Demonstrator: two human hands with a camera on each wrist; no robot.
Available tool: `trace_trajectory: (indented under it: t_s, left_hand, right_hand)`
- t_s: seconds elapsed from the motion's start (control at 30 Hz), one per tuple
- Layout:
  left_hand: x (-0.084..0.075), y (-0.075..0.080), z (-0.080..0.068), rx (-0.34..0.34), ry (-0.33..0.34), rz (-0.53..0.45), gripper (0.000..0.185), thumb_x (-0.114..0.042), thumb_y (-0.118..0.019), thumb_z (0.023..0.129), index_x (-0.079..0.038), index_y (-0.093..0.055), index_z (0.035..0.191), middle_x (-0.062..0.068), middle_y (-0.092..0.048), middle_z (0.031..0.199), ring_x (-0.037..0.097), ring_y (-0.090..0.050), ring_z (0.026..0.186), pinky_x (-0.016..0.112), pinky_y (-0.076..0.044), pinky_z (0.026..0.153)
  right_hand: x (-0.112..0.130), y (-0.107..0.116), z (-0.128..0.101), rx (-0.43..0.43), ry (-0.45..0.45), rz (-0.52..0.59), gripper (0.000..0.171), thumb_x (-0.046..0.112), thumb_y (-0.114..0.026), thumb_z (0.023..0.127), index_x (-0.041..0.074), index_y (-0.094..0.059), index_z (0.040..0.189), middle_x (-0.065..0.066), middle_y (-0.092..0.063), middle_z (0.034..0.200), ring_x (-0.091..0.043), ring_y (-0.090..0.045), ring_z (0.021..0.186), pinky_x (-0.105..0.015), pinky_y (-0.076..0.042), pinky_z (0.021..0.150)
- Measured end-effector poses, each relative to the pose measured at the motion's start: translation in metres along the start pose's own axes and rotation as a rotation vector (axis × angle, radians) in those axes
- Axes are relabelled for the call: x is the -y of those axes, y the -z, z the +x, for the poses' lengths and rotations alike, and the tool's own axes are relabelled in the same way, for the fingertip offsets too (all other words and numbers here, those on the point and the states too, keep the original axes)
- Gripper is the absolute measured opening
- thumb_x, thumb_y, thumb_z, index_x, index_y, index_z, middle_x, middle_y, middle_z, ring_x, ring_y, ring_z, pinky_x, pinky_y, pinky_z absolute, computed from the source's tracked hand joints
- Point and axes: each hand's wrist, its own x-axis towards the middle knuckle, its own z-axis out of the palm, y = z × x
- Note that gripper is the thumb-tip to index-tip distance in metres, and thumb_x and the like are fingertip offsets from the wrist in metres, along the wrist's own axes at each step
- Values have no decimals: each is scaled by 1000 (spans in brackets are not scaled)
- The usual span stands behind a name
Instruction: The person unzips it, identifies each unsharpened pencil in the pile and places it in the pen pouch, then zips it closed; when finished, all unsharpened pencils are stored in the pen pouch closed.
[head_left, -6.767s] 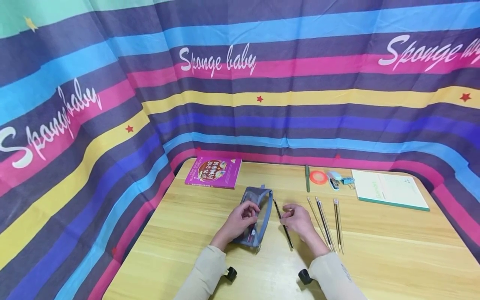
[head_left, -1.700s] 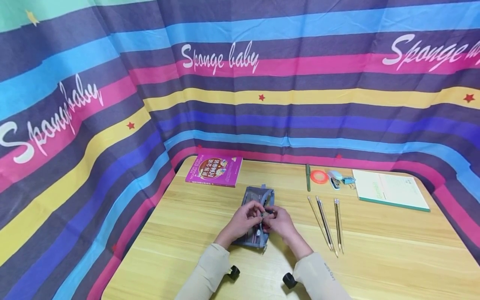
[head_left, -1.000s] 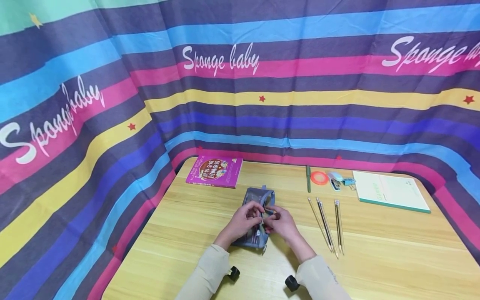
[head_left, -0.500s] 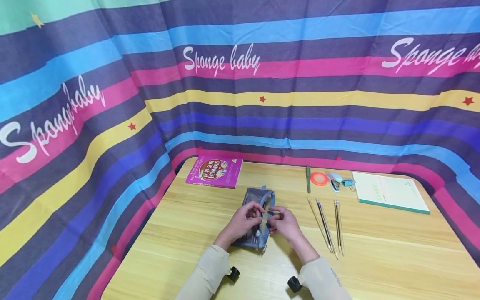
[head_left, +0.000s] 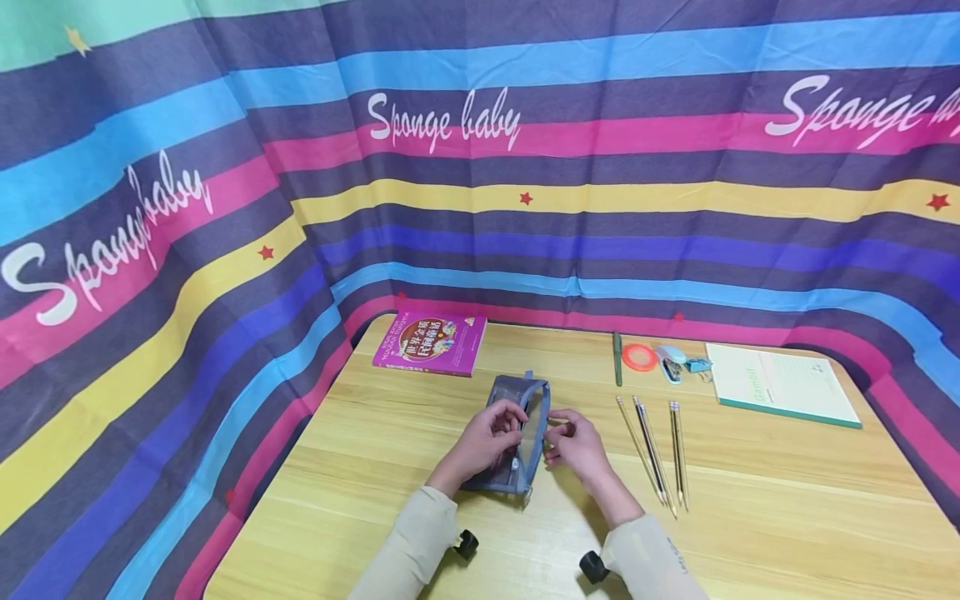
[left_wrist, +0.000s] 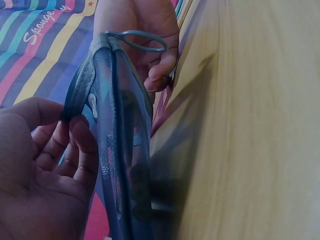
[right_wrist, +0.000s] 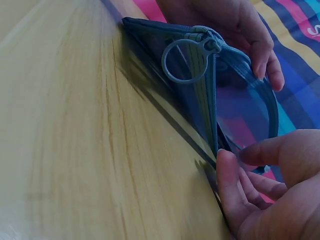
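A grey-blue see-through mesh pencil case (head_left: 513, 388) lies on the table with its zipped mouth spread wide. Its left lip is pinched between the thumb and forefinger of my left hand (head_left: 486, 437); in the left wrist view, those fingers hold the zipper tape (left_wrist: 80, 90). On the other side, my right hand (head_left: 581, 447) pinches the opposite lip, as the right wrist view shows thumb and forefinger about that edge. A ring-shaped zipper pull (right_wrist: 167, 67) hangs at the near end. Dark shapes show through the mesh, too blurred to tell apart.
Several pencils (head_left: 651, 450) lie to the right of my right hand. Farther back are a dark green pen (head_left: 617, 360), a red tape roll (head_left: 639, 357), a light blue stapler (head_left: 670, 364), blue binder clips (head_left: 699, 364), a notebook (head_left: 783, 385) and a purple book (head_left: 430, 343).
The dark pencil that my right hand held over the table has gone from there, after that hand reached into the case mouth. The right hand has since drawn rightward, widening the mouth; the left stays put.
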Motion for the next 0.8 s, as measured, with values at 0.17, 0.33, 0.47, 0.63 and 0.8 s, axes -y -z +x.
trace_trajectory:
  t_s: [0.17, 0.33, 0.47, 0.63, 0.8]
  left_hand:
    - [0, 1, 0, -3, 4, 7, 20, 3, -64, 95, -5, -64, 113, 3, -57, 90, 11, -55, 79, 21, -48, 71]
    - [0, 2, 0, 6, 3, -26, 20, 3, -64, 95, -3, -64, 114, 3, -57, 91, 11, -56, 80, 21, -48, 72]
    - [-3, 3, 1, 7, -5, -42, 22, 4, -64, 94, -3, -63, 115, 4, -57, 92, 12, -55, 81, 21, -48, 72]
    - [-4, 3, 3, -4, -13, -60, 24, 4, -64, 93, -2, -63, 116, 3, -56, 92, 11, -55, 80, 20, -47, 72]
    - [-2, 3, 3, -8, -35, -75, 23, 5, -64, 93, -1, -63, 115, 2, -56, 91, 10, -54, 79, 19, -46, 70]
  right_hand:
    - [-1, 1, 1, 5, -2, 17, 42, -7, -58, 94, -7, -54, 137, -14, -64, 93, -20, -65, 58, -35, -61, 58]
    - [-1, 2, 2, -4, -12, 13, 44, -7, -59, 95, -6, -53, 138, -16, -65, 98, -21, -66, 60, -38, -62, 61]
    - [-1, 3, 4, -25, -10, 7, 47, -7, -60, 95, -4, -51, 141, -17, -61, 104, -22, -65, 62, -38, -63, 62]
    - [-2, 5, 6, -26, -12, 31, 54, -8, -60, 95, -1, -46, 147, -19, -62, 103, -23, -67, 61, -38, -63, 62]
    - [-1, 5, 4, -11, -10, 63, 72, -11, -59, 94, 5, -33, 158, -16, -66, 90, -21, -68, 58, -38, -63, 60]
